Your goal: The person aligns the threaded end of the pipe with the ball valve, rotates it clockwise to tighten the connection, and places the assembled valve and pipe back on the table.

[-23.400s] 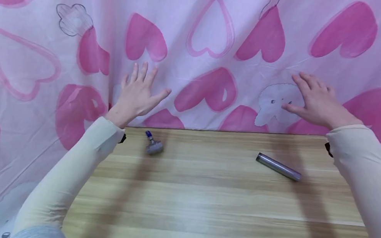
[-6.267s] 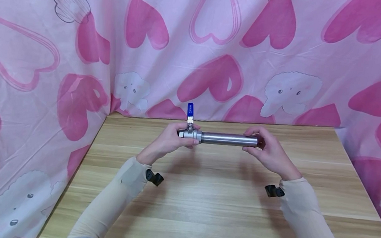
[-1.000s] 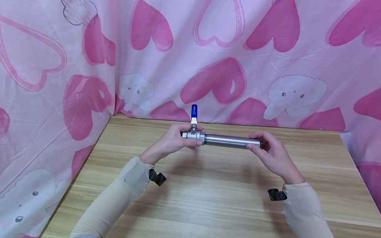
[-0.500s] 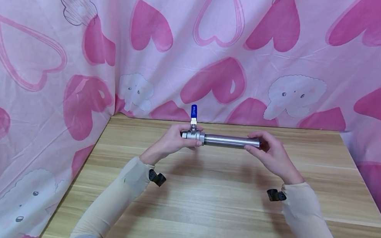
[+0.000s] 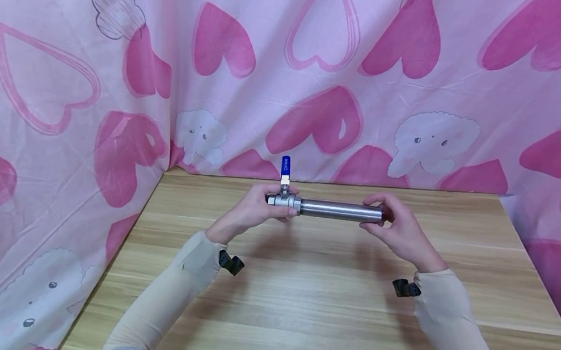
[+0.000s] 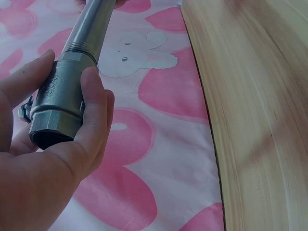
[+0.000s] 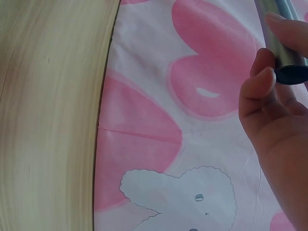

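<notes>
- Two hands hold the work up over the wood-grain table (image 5: 307, 314): the left hand (image 5: 251, 209) grips the ball valve (image 5: 284, 200), while the right hand (image 5: 401, 225) has thumb and fingers about the free end of the steel pipe (image 5: 340, 210); how firmly, I can't tell.
- Valve and pipe meet end to end in one straight line. I judge the step to be turning the pipe in the joint; I'd brace the left hand and roll the pipe in short, level strokes without tilting it.
- Farther out, the blue lever handle (image 5: 286, 166) points away from me; I'd watch it for any roll of the valve.
- Close up, the left wrist view gives me exposed screw threads (image 6: 83, 47) beside the valve's collar, too small in the head view.
- The right wrist view shows the pipe's dark open mouth (image 7: 291, 74), which fingers mostly mask from the head.
- Only the head view takes in both hands and the whole lever against the heart-print curtain (image 5: 245, 120).
</notes>
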The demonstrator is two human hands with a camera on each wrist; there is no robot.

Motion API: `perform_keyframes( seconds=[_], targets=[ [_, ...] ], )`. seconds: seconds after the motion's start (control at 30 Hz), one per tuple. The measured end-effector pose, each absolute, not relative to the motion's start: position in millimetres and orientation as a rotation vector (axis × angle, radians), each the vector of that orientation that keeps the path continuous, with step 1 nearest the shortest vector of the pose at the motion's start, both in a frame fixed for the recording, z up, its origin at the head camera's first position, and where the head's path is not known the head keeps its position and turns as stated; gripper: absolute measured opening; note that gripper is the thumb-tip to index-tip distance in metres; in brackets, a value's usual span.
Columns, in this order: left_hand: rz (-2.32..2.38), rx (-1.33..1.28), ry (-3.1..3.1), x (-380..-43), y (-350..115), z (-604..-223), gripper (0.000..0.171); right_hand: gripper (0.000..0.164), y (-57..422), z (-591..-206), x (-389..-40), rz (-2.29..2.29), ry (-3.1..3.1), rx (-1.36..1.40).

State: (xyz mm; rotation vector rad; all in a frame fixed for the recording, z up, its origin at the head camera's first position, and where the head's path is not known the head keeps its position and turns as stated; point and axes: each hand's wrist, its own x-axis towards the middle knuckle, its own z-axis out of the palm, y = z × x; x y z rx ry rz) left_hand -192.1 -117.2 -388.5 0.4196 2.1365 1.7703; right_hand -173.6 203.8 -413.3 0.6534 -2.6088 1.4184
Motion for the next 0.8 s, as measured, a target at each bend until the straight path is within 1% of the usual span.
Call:
perform_keyframes(
  seconds=[0.3,0.8],
  targets=[
    [1.769,0.41,2.142,-191.7,-117.2,-387.6,0.043,0.042,201.9,-410.5,-171.2,1.417,-2.583,0.654],
    [1.781,0.419,2.137,-191.9,-116.1,-388.2,0.042,0.042,202.7,-410.3,-171.7,1.41,-2.585,0.636]
  ],
)
